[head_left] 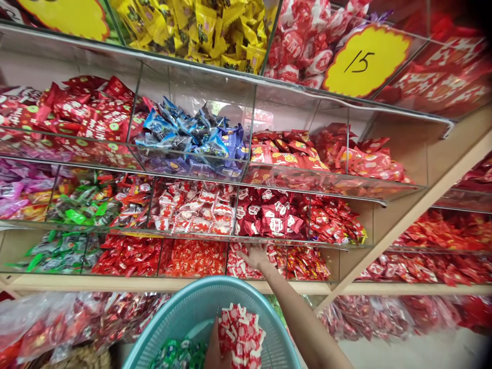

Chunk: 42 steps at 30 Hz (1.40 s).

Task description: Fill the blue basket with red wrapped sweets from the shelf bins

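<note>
My left hand [218, 347] is at the bottom of the view, inside the teal plastic basket [175, 302]. It is closed around a bunch of red-and-white wrapped candies [243, 333]. Below and to its left, green-wrapped candies [177, 353] lie in the basket. My right arm stretches up past the basket's right side. At its end my right hand [255, 257] reaches into a bottom-shelf compartment of red-and-white wrapped candies [235, 264]. Its fingers look extended over the candies, with nothing visibly gripped, though the fingertips are partly hard to make out.
Tiered shelves with clear dividers hold yellow candies [215, 31], blue candies [184, 130] and several red kinds. A yellow price tag [367, 61] reads 15. A slanting wooden post [400, 218] stands right. Bagged candies [88, 318] lie beneath the bottom shelf.
</note>
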{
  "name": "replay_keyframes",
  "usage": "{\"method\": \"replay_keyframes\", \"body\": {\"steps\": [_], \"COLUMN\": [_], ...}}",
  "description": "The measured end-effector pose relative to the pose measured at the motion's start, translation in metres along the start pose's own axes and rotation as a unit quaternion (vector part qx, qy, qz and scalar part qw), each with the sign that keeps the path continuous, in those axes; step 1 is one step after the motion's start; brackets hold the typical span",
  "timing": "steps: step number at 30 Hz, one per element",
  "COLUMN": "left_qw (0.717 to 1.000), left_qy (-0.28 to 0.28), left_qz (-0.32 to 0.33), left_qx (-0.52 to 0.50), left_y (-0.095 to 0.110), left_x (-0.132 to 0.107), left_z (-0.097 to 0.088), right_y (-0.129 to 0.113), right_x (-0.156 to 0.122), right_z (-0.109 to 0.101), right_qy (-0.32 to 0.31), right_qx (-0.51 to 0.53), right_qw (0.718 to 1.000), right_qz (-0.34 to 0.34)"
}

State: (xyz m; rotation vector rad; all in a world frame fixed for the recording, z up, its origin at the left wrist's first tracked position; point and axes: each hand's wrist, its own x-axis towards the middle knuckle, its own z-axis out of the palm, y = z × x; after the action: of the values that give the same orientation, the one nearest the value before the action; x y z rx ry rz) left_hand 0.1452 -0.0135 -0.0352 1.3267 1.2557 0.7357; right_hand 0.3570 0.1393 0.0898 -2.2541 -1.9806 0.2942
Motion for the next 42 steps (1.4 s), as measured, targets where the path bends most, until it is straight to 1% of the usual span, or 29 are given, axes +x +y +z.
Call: {"method": "replay_keyframes", "body": {"steps": [3,5,10,13,17,21,25,27,29,32,34,38,42], "left_qw": [1.0,0.999,0.998,0.998,0.998,0.998,0.999,0.999,0.999,0.999,0.998,0.998,0.998], "left_qy": [0.023,0.024,0.002,-0.016,-0.008,-0.011,-0.004,-0.003,-0.009,0.007,0.019,0.019,0.03], "left_qz": [0.014,0.024,0.032,0.018,0.003,-0.007,-0.031,-0.03,-0.027,-0.049,-0.062,-0.053,-0.052], "left_qx": [0.016,0.032,0.06,0.053,0.055,0.058,0.038,0.032,0.029,0.023,0.018,0.015,0.011], "left_y": [-0.008,-0.015,-0.034,-0.039,-0.032,-0.023,-0.025,-0.024,-0.019,-0.005,0.004,0.012,0.014], "left_x": [0.003,0.006,0.013,0.017,0.015,0.013,0.015,0.014,0.011,0.007,0.005,0.004,0.003], "left_z": [0.003,0.004,0.003,0.001,0.002,0.004,0.004,0.003,0.001,-0.001,-0.003,-0.006,-0.008], "right_y": [0.003,0.006,0.01,0.012,0.015,0.022,0.036,0.042,0.044,0.039,0.033,0.025,0.026], "right_x": [-0.008,-0.013,-0.03,-0.04,-0.046,-0.045,-0.045,-0.046,-0.047,-0.049,-0.05,-0.05,-0.048], "right_z": [0.005,0.007,0.014,0.016,0.013,0.005,-0.003,-0.006,-0.007,-0.005,-0.004,-0.005,-0.008], "right_qy": [0.015,0.023,0.044,0.058,0.063,0.059,0.044,0.019,-0.01,-0.029,-0.021,0.002,0.014], "right_qx": [-0.004,-0.005,-0.005,0.002,0.05,0.106,0.104,0.093,0.073,0.036,0.027,0.056,0.093], "right_qw": [1.0,0.999,0.997,0.995,0.991,0.988,0.99,0.993,0.996,0.999,0.999,0.998,0.995], "right_qz": [-0.021,-0.034,-0.059,-0.081,-0.106,-0.097,-0.087,-0.07,-0.042,0.0,0.009,-0.016,-0.026]}}
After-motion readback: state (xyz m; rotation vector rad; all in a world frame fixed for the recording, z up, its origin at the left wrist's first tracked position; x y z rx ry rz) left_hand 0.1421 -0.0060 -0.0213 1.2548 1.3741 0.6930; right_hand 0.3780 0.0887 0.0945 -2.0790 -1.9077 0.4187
